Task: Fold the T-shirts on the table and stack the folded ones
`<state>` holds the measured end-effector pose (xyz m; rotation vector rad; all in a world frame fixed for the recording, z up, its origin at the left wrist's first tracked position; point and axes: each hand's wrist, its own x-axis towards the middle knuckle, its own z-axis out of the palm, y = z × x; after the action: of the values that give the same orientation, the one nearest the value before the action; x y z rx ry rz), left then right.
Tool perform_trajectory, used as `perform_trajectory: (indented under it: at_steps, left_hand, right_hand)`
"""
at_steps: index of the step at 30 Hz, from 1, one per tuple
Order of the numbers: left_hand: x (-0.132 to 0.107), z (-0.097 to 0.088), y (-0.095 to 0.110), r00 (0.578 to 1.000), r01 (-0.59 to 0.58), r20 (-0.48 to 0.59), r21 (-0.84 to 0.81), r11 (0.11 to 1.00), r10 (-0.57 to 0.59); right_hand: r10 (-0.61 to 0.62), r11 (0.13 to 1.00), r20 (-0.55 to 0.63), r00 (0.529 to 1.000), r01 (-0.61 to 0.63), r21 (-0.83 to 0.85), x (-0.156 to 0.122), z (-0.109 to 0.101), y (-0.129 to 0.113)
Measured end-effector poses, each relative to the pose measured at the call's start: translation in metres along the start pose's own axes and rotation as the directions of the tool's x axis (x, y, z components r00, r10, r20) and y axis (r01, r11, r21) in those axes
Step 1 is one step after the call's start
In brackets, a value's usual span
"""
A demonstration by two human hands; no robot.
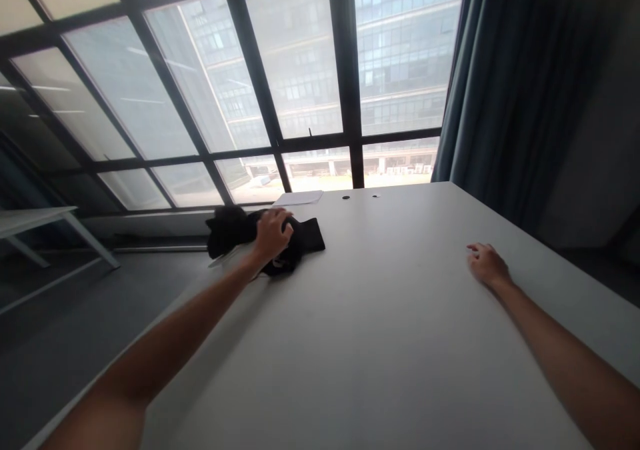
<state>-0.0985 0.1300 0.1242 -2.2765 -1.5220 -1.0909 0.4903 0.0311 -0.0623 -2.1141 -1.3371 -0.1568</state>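
Your right hand (489,265) is over the white table (370,343), fingers bent, grip unclear. Your left hand (273,234) curves over black cloth (313,235) at the table's left side; whether it pinches, I can't tell. Bunched cloth suggests handling is barely begun.

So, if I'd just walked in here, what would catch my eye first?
Probably the bright, dark-framed windows across the back, with a building outside and a blue curtain at their right. Next, the black bundle stands out against the white table, toward its far left edge, with the left hand over it. The right hand is apart, over the table's right side.
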Motion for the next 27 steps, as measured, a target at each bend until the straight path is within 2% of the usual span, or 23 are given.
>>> perform_trajectory:
  at_steps: [1, 2, 3, 5, 8, 10, 13, 16, 18, 20, 22, 27]
  left_hand:
    - [-0.02, 0.014, 0.01, 0.994, -0.07, 0.079, -0.033, 0.997, 0.073]
    - [-0.041, 0.027, 0.022, 0.964, -0.182, 0.177, -0.11, 0.977, 0.2]
    - [-0.06, 0.04, 0.036, 0.92, -0.263, 0.244, -0.198, 0.944, 0.307]
    - [-0.094, 0.063, 0.066, 0.836, -0.314, 0.332, -0.363, 0.877, 0.437]
    - [-0.123, 0.093, 0.107, 0.757, -0.322, 0.399, -0.462, 0.826, 0.518]
    - [-0.13, 0.108, 0.121, 0.73, -0.32, 0.443, -0.449, 0.834, 0.52]
    - [-0.132, 0.12, 0.122, 0.702, -0.304, 0.519, -0.401, 0.864, 0.488]
    - [-0.133, 0.125, 0.116, 0.709, -0.281, 0.537, -0.379, 0.882, 0.457]
    - [-0.134, 0.126, 0.113, 0.707, -0.277, 0.54, -0.381, 0.882, 0.456]
    - [-0.134, 0.125, 0.113, 0.701, -0.287, 0.54, -0.384, 0.878, 0.465]
    - [-0.133, 0.124, 0.114, 0.696, -0.299, 0.538, -0.385, 0.873, 0.475]
    - [-0.132, 0.123, 0.115, 0.691, -0.301, 0.542, -0.385, 0.873, 0.478]
  right_hand:
    - [-0.012, 1.0, 0.005, 1.0, 0.012, -0.012, 0.0, -0.001, 0.0]
    - [-0.027, 0.999, 0.009, 1.0, 0.027, -0.031, -0.001, -0.001, 0.0]
    - [-0.046, 0.997, 0.016, 0.999, 0.047, -0.057, -0.001, -0.002, 0.0]
    - [-0.072, 0.99, 0.025, 0.997, 0.074, -0.118, -0.004, -0.003, -0.003]
    - [-0.093, 0.982, 0.016, 0.996, 0.094, -0.164, -0.015, -0.003, -0.023]
    - [-0.166, 0.979, 0.01, 0.986, 0.166, -0.122, -0.031, -0.001, -0.052]
    - [-0.373, 0.928, 0.06, 0.926, 0.371, 0.035, -0.067, 0.006, -0.111]
    - [-0.566, 0.823, 0.183, 0.804, 0.537, 0.185, -0.107, 0.013, -0.164]
    - [-0.657, 0.754, 0.284, 0.699, 0.607, 0.249, -0.124, 0.015, -0.182]
    - [-0.679, 0.733, 0.35, 0.645, 0.619, 0.283, -0.13, 0.014, -0.187]
    - [-0.677, 0.736, 0.367, 0.638, 0.605, 0.306, -0.129, 0.012, -0.184]
    - [-0.688, 0.725, 0.325, 0.649, 0.592, 0.352, -0.123, 0.011, -0.178]
